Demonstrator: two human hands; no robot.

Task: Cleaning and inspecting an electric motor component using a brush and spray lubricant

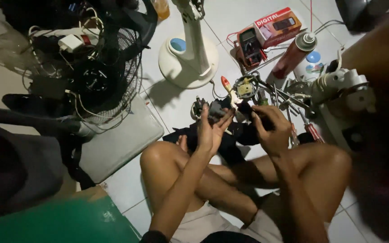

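Glossy pale floor tiles [230, 18]. Fan stand base [176, 63] smooth white plastic. Fan grille [127, 72] thin dark wire metal. Spray can [293, 54] shiny red metal. Dark matt cloth [230, 139]. Red box [278, 27] cardboard.

Red rectangular box [278, 26] with white side panel lay on the tiled floor at top, touching a dark multimeter [251, 45] whose small screen looked grey, probably blank; red spray can [293, 54] lay just right

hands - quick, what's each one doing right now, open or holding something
Left hand: fingers spread open, resting against a small dark part.
Right hand: curled shut on a dark object; what it is cannot be told.
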